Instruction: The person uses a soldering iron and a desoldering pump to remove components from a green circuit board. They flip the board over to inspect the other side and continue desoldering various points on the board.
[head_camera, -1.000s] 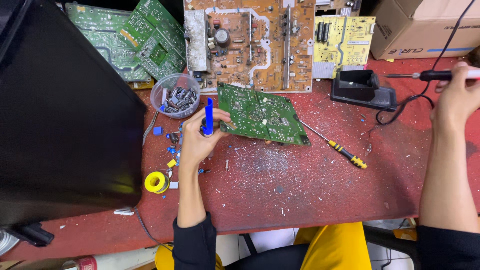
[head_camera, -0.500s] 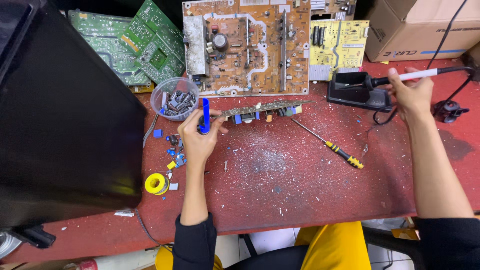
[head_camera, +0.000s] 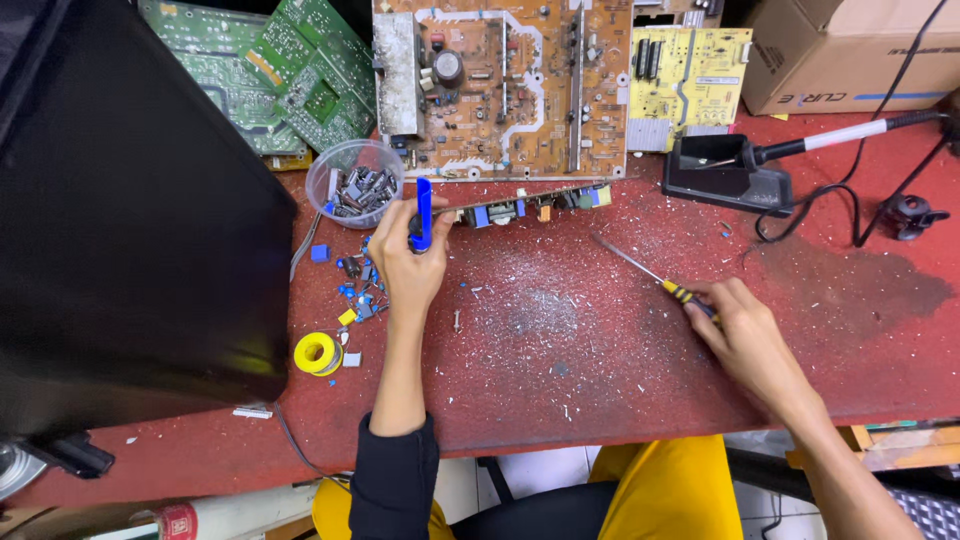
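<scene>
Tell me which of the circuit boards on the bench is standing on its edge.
The board held up by the left hand, seen edge-on just below the big brown board. The brown, green and yellow boards lie flat.

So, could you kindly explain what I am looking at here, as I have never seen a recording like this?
This is one view from a camera worn on a person's head, looking down at their own two bare hands over a red worktable. The left hand holds a blue tool and props a circuit board up on its edge. The right hand rests on the yellow-and-black handle of a screwdriver lying on the table. Around them lie a big brown board, green boards, a yellow board, a clear cup of small parts, a yellow solder spool, a soldering iron in its stand, and a large black panel.
</scene>
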